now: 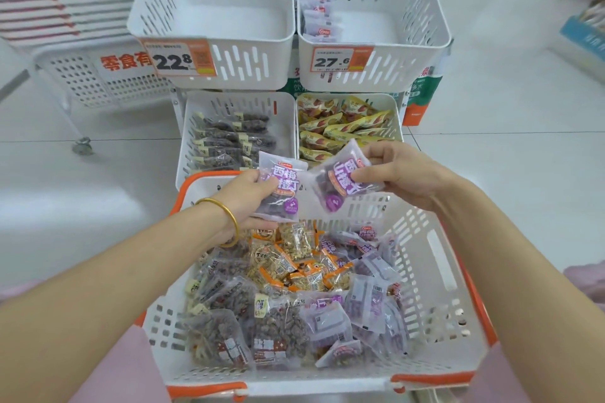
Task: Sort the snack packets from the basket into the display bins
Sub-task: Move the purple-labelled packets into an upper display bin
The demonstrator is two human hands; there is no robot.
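Currently, the left hand (250, 198) is gripping a purple packet (282, 188) and the right hand (401, 173) is pinching a second purple packet (342, 185), both above the far rim of the basket (425, 314). Sorting is proceeding; next, both probably need carrying beyond the basket to the upper bin (393, 70) holding matching packets (319, 11).

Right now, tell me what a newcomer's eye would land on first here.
Centre frame, the left hand and right hand each hold a purple pack, the left packet and right packet, above the basket heaped with mixed snacks. Behind them, the top right bin holds matching purple packets.
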